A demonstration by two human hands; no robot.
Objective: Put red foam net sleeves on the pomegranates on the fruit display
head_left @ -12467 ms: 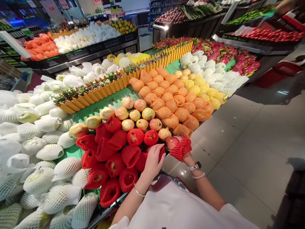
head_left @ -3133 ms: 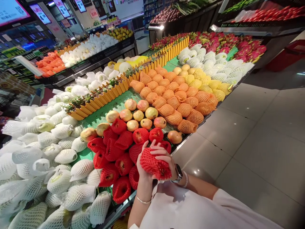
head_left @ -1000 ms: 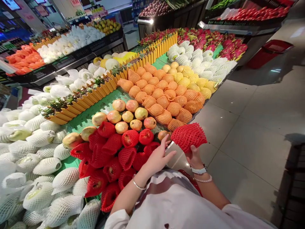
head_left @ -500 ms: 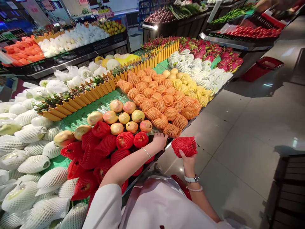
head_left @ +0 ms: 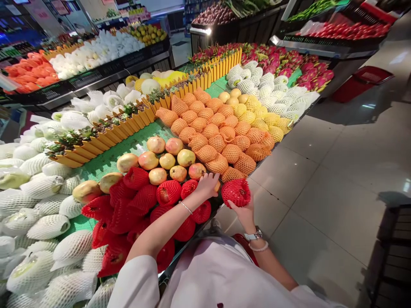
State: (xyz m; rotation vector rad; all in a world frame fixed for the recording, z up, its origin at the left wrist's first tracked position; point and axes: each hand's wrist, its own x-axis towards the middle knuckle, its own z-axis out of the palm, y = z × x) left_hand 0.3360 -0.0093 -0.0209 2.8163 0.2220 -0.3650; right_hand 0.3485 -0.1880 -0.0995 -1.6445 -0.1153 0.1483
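My left hand [head_left: 208, 185] curls over a pomegranate [head_left: 218, 186], of which only a yellow-orange patch shows under the fingers, at the right end of a row of bare pomegranates [head_left: 177, 173]. My right hand [head_left: 245, 211] holds a pomegranate in a red foam net [head_left: 236, 193] from below, just off the display's front edge. Several red-netted pomegranates [head_left: 169, 192] are heaped below and left of my left forearm. Beyond my hands lie fruits in orange nets [head_left: 231, 153], close to the left fingertips.
White-netted fruits [head_left: 48, 188] fill the left side. A low yellow picket divider [head_left: 112, 137] with small plants runs behind the green mat [head_left: 118, 147]. Yellow-netted fruits [head_left: 258, 115] and dragon fruits [head_left: 285, 68] lie farther off. A red basket [head_left: 361, 83] stands on the tiled floor.
My left hand has moved slightly left and away from the front edge, and a bare fruit now shows under its fingers. My right hand has brought the red-netted pomegranate left, nearer the left hand.
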